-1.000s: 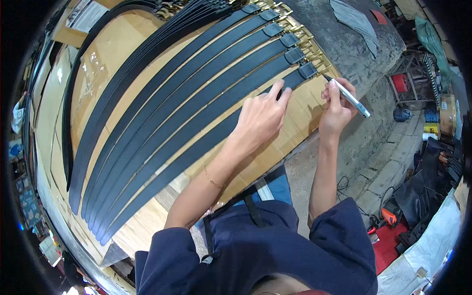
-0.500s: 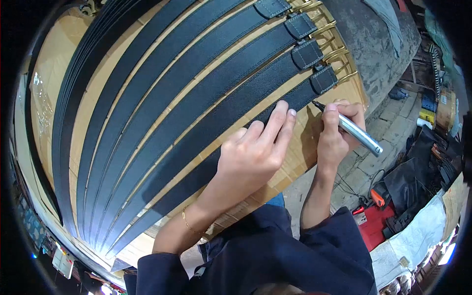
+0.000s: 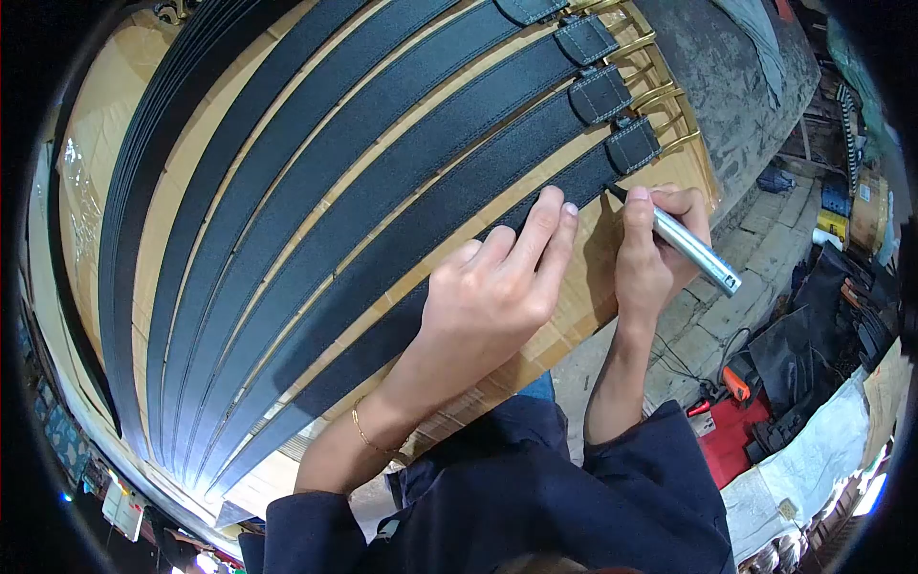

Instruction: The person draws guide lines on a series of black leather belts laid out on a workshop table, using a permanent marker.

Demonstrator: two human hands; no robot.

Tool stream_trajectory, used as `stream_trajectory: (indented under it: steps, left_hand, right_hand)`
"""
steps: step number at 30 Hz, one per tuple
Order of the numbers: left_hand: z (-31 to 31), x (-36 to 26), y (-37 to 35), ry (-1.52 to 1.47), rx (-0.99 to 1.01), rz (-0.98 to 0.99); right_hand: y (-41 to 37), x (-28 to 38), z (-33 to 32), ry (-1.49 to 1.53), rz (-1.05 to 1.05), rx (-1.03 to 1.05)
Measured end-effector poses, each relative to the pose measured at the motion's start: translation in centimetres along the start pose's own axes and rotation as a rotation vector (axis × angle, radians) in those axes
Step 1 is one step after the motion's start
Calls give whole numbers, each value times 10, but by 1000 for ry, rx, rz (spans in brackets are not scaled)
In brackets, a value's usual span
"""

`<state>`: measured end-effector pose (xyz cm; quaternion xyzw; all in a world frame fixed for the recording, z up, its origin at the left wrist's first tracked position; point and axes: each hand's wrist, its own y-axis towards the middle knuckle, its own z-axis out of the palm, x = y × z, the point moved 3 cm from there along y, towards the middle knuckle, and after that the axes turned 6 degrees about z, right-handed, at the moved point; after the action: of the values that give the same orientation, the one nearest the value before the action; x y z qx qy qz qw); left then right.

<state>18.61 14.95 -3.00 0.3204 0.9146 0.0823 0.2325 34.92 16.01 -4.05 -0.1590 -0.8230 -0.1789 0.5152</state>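
Observation:
Several black leather belts (image 3: 411,163) with pale stitching lie side by side on brown cardboard, their gold buckles (image 3: 658,96) at the upper right. My left hand (image 3: 497,277) rests on the belt nearest me, fingers extended and pressing on it, holding nothing. In my right hand (image 3: 655,249) is a silver marker (image 3: 696,251) with a black tip. That tip meets the lower edge of the same belt, just below its stitched loop (image 3: 632,145).
A grey surface (image 3: 722,86) adjoins the cardboard at the upper right. On the paved floor to the right lie a red item (image 3: 727,440), an orange-handled tool (image 3: 735,384), black leather scraps (image 3: 789,354) and a yellow box (image 3: 833,225).
The marker in my right hand has shifted slightly up and left along the belt's edge. The nearest belts have moved very slightly; my left hand has stayed nearly still.

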Motion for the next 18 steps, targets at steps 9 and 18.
stream_trajectory:
  steps: [9, 18]
  left_hand:
    - [-2, 0, 0, -8, 11, -2]
    - [-2, 0, 0, 5, 39, 2]
  right_hand:
    - [1, -4, -3, 167, 71, -56]
    - [2, -2, 0, 81, 8, 18]
